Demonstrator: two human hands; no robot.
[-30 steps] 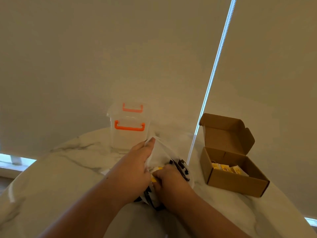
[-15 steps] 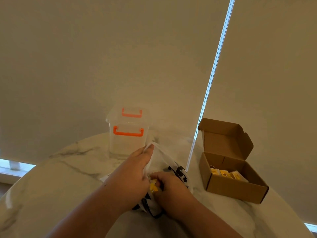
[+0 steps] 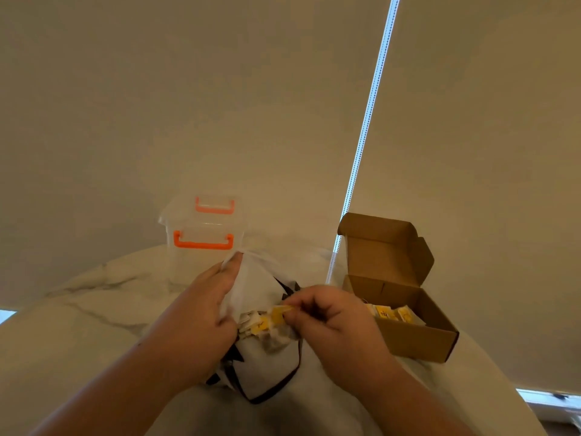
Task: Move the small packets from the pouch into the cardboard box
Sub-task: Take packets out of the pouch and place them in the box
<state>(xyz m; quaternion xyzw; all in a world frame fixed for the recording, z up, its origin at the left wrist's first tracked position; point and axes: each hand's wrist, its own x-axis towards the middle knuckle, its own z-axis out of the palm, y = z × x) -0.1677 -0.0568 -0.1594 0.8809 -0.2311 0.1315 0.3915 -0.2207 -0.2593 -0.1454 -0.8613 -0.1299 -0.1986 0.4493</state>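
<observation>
A white pouch (image 3: 257, 287) with black trim lies on the marble table, its mouth held up and open by my left hand (image 3: 201, 313). Yellow and white small packets (image 3: 256, 324) show inside the opening. Just right of the mouth, my right hand (image 3: 330, 322) pinches one yellow packet (image 3: 279, 312) between thumb and fingers, above the others. To the right stands the open cardboard box (image 3: 418, 341), lid flap upright, with several yellow packets (image 3: 388, 313) inside.
A clear plastic container (image 3: 201, 237) with orange latches stands behind the pouch. A beaded blind cord (image 3: 361, 146) hangs down between the pouch and the box. The round table's edge (image 3: 490, 366) curves close past the box on the right.
My right hand has come out of the pouch mouth, moving up and right with a yellow packet pinched in it. My left hand has kept holding the pouch open.
</observation>
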